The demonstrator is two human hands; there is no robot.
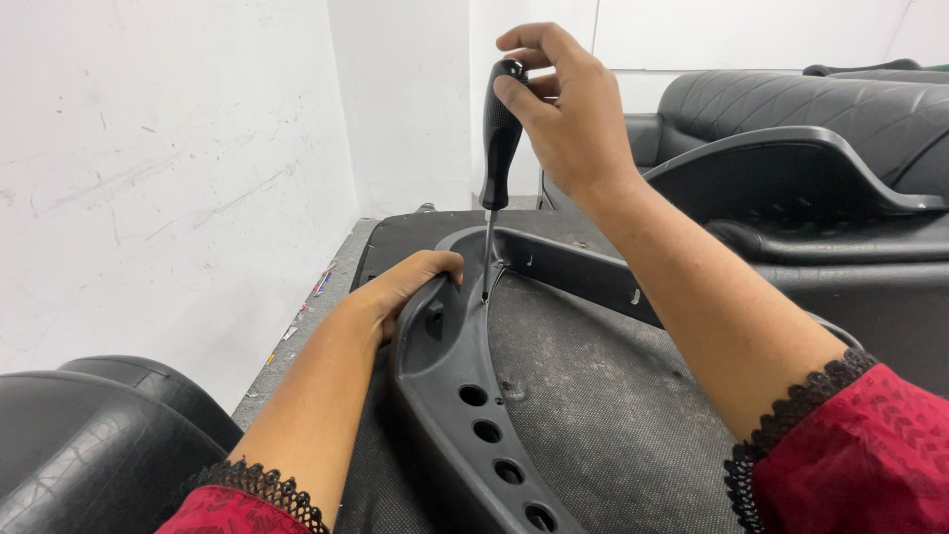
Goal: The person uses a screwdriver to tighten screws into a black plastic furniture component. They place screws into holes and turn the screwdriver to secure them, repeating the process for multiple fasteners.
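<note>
Right hand (568, 114) grips the screwdriver (499, 138) upright, tip at the joint of the plastic frame (445, 381) on the surface (613, 415). Left hand (405, 287) clamps the frame rim. Fastening appears under way; screw seating cannot be told

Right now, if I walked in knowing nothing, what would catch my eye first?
The right hand, raised at top centre, grips a black-handled screwdriver upright, its tip down on a curved black plastic frame. The left hand clasps that frame's outer edge just beside the tip. A row of round holes runs along the frame toward the viewer.
</note>
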